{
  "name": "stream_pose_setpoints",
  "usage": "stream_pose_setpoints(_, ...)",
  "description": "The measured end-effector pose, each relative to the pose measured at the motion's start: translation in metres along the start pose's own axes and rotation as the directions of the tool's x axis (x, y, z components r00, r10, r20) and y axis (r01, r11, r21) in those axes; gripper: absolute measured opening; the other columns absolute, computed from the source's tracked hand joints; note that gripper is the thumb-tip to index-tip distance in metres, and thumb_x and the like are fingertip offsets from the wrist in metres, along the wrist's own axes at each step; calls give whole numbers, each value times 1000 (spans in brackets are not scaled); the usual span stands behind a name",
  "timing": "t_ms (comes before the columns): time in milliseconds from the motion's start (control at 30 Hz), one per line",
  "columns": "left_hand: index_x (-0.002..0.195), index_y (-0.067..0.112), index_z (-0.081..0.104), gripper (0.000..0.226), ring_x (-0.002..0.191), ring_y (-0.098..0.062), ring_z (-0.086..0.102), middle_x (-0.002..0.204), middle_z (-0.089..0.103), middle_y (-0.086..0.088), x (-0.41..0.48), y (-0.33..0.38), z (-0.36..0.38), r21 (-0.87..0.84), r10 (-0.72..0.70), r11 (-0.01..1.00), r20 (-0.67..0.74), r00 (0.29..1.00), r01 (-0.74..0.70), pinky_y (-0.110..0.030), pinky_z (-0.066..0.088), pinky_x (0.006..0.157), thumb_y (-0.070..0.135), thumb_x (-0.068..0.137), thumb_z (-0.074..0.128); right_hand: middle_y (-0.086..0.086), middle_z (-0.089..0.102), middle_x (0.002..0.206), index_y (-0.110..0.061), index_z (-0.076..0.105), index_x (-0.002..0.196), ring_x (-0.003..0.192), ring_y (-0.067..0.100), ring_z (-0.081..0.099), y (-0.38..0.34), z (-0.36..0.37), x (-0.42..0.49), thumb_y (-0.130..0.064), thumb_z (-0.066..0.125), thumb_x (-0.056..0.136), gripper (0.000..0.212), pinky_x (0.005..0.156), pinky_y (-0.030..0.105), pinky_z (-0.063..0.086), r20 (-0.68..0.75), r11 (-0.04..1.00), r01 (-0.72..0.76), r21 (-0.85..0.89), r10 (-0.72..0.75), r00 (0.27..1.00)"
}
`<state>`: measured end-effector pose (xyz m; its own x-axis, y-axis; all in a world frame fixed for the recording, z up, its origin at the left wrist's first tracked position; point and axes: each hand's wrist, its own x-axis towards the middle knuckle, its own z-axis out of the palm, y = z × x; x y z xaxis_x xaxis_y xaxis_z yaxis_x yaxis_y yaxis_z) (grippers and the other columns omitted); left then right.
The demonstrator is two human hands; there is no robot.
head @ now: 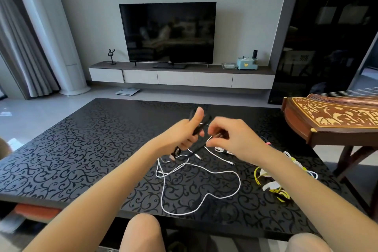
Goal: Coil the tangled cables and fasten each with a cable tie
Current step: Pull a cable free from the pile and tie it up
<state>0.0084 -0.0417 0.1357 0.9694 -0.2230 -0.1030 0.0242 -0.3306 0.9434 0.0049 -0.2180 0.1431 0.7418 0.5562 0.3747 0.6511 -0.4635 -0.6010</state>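
My left hand (184, 131) grips a bundle of black cable (201, 127) above the black patterned table (81, 149), thumb raised. Just to its right, my right hand (229, 137) pinches a thin cable strand near that bundle. A long white cable (225, 172) sprawls in loose loops on the table below both hands, tangled with a black cable (194, 150) near my left wrist. Yellow and white cable ties (272, 187) lie at the right, beside a coiled white cable (300, 166) partly hidden by my right forearm.
A wooden zither (331, 118) on a stand juts over the table's far right corner. Beyond the table are a TV (167, 32) on a low cabinet, a curtain at left and a dark glass cabinet at right. My knees show at the table's near edge.
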Motion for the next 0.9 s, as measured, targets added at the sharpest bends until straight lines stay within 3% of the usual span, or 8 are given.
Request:
stream_pose_setpoints(100,68,16,58,61,44,-9,26,55,34,4,-6,-8,9,81,-9,997,136,991,-2,-19,21,41,74,77,42,-2,63,73,-19,49,86,61,9,56,0,-11,3,-12,80,71,35,63,24,47,-93,996,-43,73,49,994)
stream_pose_setpoints(200,82,10,54,21,49,-13,35,60,41,-3,-9,-14,15,190,33,979,242,970,-81,-23,29,48,26,89,65,1,66,68,-21,48,105,50,6,51,2,-11,3,-19,81,71,47,57,28,46,-22,989,-115,90,117,993)
stream_pose_setpoints(333,81,14,41,18,52,-13,38,59,40,3,-11,-20,26,227,44,969,240,970,-100,-26,34,53,17,96,51,-32,56,56,-37,60,109,54,-5,50,17,-11,1,-37,77,74,39,63,20,37,73,977,-168,-127,179,981)
stream_pose_setpoints(433,77,15,38,22,46,-11,50,54,47,6,-11,-22,37,271,64,953,243,968,-132,-25,44,57,11,98,41,-11,59,60,-39,61,106,53,2,44,33,-3,-4,-41,72,79,30,59,32,38,99,976,-215,-41,218,971)
stream_pose_setpoints(500,82,13,41,19,46,-13,57,56,53,-1,-10,-26,44,339,61,930,244,968,-144,-26,48,52,10,100,37,-2,63,75,-32,60,109,59,7,48,40,4,-11,-40,71,81,31,61,34,43,115,969,-247,20,243,963)
stream_pose_setpoints(600,95,8,47,12,49,-19,58,67,57,-8,-3,-34,52,512,48,848,184,982,-137,-25,45,45,10,100,36,-7,54,67,-16,61,104,50,9,40,49,15,-23,-27,68,85,22,44,22,34,169,886,-337,317,297,940)
stream_pose_setpoints(767,120,9,53,31,93,-30,62,107,64,-12,16,-53,77,917,107,384,73,992,-109,-31,39,67,30,102,39,1,43,48,-2,56,84,38,13,31,76,39,-39,-19,66,88,20,39,19,24,69,758,-354,549,381,922)
stream_pose_setpoints(900,112,17,56,45,91,-22,63,96,67,-1,29,-81,95,886,272,445,9,962,-134,-30,39,68,56,90,48,9,38,48,-6,52,73,33,13,25,106,58,-52,-13,57,93,22,39,18,18,44,532,-354,769,508,860)
